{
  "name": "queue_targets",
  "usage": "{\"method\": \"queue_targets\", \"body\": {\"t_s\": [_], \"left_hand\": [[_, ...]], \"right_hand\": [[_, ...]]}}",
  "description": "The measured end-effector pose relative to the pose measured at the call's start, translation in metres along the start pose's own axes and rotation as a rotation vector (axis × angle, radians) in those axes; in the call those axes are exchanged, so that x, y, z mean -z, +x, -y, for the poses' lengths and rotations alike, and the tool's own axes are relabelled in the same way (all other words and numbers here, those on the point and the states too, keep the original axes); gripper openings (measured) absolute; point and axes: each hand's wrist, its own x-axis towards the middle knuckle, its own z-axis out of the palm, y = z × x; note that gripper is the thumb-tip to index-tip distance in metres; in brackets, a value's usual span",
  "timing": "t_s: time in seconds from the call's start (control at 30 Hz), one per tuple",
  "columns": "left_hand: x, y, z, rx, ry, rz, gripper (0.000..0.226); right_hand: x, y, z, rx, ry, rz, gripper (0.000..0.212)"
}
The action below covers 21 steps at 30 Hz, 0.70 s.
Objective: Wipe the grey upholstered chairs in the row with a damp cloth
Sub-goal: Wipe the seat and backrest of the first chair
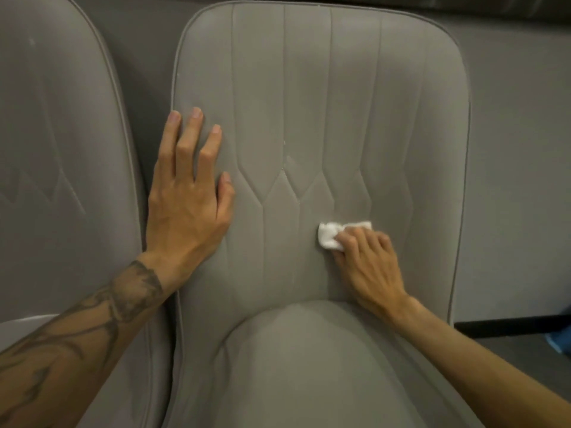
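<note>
Judging mid-task: my right hand (367, 261) pinches the small white folded cloth (332, 234) against the lower backrest of the centre grey upholstered chair (324, 103), just above its seat cushion (309, 366). Left hand (188, 193) lies flat, fingers spread, by the left piping. Can't tell which areas are wiped. Second grey chair (55, 134) sits just left. Free backrest above and right, up to the piped edge.

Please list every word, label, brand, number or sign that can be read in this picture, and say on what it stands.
There is no readable text.
The middle chair, the left chair, the cloth and the wall show no print or label.
The tattoo on the left forearm shows dark shapes, no legible letters.
The blue thing at the right edge is cut off and shows no text.
</note>
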Motion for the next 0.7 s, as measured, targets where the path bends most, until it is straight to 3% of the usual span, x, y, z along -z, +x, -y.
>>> {"method": "queue_targets", "body": {"t_s": [0.13, 0.23, 0.4, 0.57, 0.7], "left_hand": [[0.001, 0.0, 0.001, -0.006, 0.011, 0.003, 0.058], [0.002, 0.0, 0.0, 0.007, 0.011, 0.006, 0.058], [0.002, 0.002, 0.0, 0.005, 0.013, 0.006, 0.058], [0.003, 0.001, -0.001, 0.018, 0.004, 0.013, 0.058], [0.005, 0.001, -0.002, 0.031, -0.014, 0.008, 0.058]], "right_hand": [[-0.001, -0.003, 0.003, 0.02, -0.002, 0.038, 0.018], [0.008, 0.034, 0.001, -0.043, -0.003, -0.129, 0.02], [0.017, 0.117, 0.002, -0.33, 0.021, -0.363, 0.019], [0.008, 0.079, 0.024, -0.038, 0.091, -0.186, 0.015], [0.024, 0.118, 0.01, -0.101, 0.057, -0.272, 0.019]]}}
